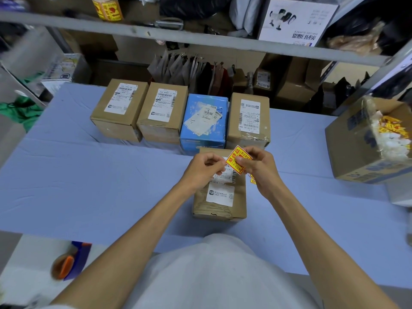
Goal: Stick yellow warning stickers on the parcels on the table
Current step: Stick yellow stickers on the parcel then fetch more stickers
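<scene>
— How far along are you?

— Barely started, as far as I can judge. My left hand (204, 169) and right hand (258, 166) are both up over the nearest parcel (220, 197), which sits mid-desk, just in front of the back row. Between them is one yellow warning sticker (236, 159). My right grip is pinched on its lower right part, and my left grip is pinched at its left corner. It looks like I'm peeling it from its backing, though I can't tell that for sure.

— So it's not on the box yet?

— No. It's held in the air above the parcel's far end, not pressed down. The parcel's top shows only its white shipping labels.

— And the others?

— Four stand side by side along the far edge of the desk (89, 186): a brown box at the left (119, 109), a second brown box (161, 112), a blue box (204, 122) and a third brown box at the right (249, 119). I see no yellow on any of their tops, so I'd say all five are still to do.

— Enough stickers?

— A bit of yellow (252, 179) peeks out under my right hand, perhaps more stickers. The open carton (356, 152) at the right edge seems to hold peeled scraps, and a roll (107, 7) rests on the shelf above.
</scene>
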